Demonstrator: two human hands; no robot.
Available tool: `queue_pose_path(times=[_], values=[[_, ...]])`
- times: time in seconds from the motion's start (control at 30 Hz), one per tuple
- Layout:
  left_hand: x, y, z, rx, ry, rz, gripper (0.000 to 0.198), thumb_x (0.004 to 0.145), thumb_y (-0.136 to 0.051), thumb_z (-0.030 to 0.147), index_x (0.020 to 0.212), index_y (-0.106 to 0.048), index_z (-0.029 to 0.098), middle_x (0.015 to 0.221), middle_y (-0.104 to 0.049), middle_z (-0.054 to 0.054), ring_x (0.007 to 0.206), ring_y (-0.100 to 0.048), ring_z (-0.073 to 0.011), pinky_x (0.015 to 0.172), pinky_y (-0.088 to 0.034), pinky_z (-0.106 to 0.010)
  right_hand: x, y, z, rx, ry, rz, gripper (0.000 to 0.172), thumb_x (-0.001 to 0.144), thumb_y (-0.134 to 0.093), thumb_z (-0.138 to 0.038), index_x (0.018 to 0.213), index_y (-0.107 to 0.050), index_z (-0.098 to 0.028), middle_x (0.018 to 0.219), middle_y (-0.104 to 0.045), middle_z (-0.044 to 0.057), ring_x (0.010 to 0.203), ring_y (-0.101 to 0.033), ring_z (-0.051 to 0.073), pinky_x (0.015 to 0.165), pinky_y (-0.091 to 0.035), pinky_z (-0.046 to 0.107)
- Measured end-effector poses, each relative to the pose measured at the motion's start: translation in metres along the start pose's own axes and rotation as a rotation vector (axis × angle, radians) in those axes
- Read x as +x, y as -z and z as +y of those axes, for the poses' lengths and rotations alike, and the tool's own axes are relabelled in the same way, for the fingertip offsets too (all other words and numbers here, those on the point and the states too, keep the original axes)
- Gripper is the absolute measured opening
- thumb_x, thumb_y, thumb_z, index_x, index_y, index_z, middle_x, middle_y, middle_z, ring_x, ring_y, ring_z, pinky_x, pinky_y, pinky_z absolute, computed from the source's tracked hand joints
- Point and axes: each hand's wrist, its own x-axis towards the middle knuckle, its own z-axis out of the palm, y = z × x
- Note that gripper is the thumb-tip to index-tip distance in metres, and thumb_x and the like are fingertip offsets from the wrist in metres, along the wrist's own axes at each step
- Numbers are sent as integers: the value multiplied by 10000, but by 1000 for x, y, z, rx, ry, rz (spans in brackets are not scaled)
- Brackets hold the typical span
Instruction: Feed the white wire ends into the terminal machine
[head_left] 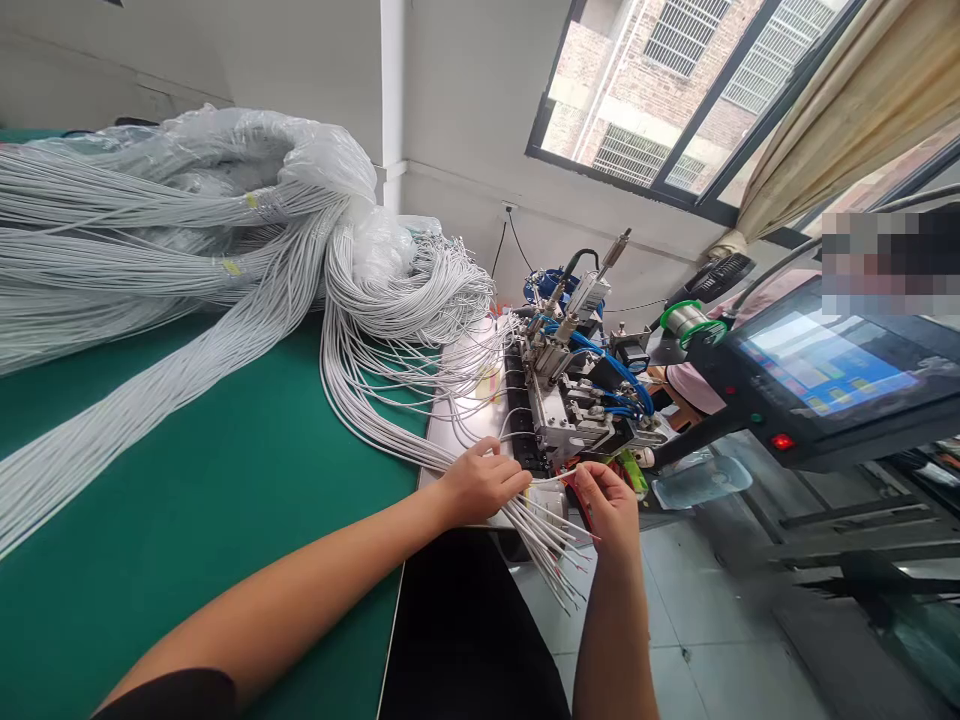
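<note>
My left hand (pixel 486 482) is closed over a bundle of white cables (pixel 540 540) at the table's near right corner. The bundle's stripped ends, some with red wire showing, fan out past the edge above the floor. Between the thumb and fingertips of my right hand (pixel 609 503) is the end of one white cable (pixel 556 479), drawn out to the right of the bundle. Just beyond both hands stands a machine (pixel 555 400) with metal clamps, cylinders and blue air hoses. Several cables run from the heap to its black front rail.
A large heap of white cables (pixel 405 290), partly wrapped in clear plastic (pixel 322 155), covers the back of the green table (pixel 247 450). To the right are a touchscreen (pixel 832 365) on an arm, a solder wire spool (pixel 686 322) and a plastic bin (pixel 701 483). Another person sits behind the screen.
</note>
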Motion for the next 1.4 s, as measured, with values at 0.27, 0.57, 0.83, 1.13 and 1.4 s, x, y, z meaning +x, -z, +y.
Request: queue_pose_path(times=[0.27, 0.57, 0.83, 1.13, 1.4], values=[[-1, 0, -1, -34, -3, -21, 217, 837, -370, 72, 895, -543, 189, 701, -597, 31, 585, -516, -108, 807, -346, -320, 1, -9, 3, 205, 42, -57, 293, 712, -752, -460, 702, -670, -179, 592, -563, 3, 460, -399, 85, 417, -320, 216], [1, 3, 2, 53, 155, 27, 339, 812, -440, 88, 1085, -586, 225, 753, -621, 15, 720, -558, -155, 874, -282, -390, 17, 3, 4, -328, 133, -148, 329, 816, -608, -480, 775, -688, -164, 683, -642, 51, 617, -553, 178, 556, -431, 266], [1, -1, 3, 105, 212, -20, 324, 819, -456, 93, 1062, -625, 225, 796, -636, -22, 791, -533, -177, 905, -262, -418, 30, -7, 18, -425, 180, -237, 310, 832, -535, -428, 642, -526, -184, 589, -454, -18, 578, -407, 135, 555, -326, 250], [0, -6, 4, 80, 271, -122, 396, 695, -552, 71, 1056, -615, 221, 845, -648, -24, 851, -546, -209, 925, -254, -441, 38, -8, 32, -110, -39, -349, 354, 773, -584, -493, 624, -477, -191, 582, -385, -43, 548, -337, 113, 525, -283, 240], [2, -6, 3, 53, 274, -175, 415, 690, -559, 66, 1070, -621, 222, 854, -660, -25, 852, -539, -212, 902, -288, -414, 35, -17, 43, 86, -204, -256, 337, 678, -627, -468, 576, -454, -197, 521, -351, -61, 485, -282, 91, 465, -241, 231]])
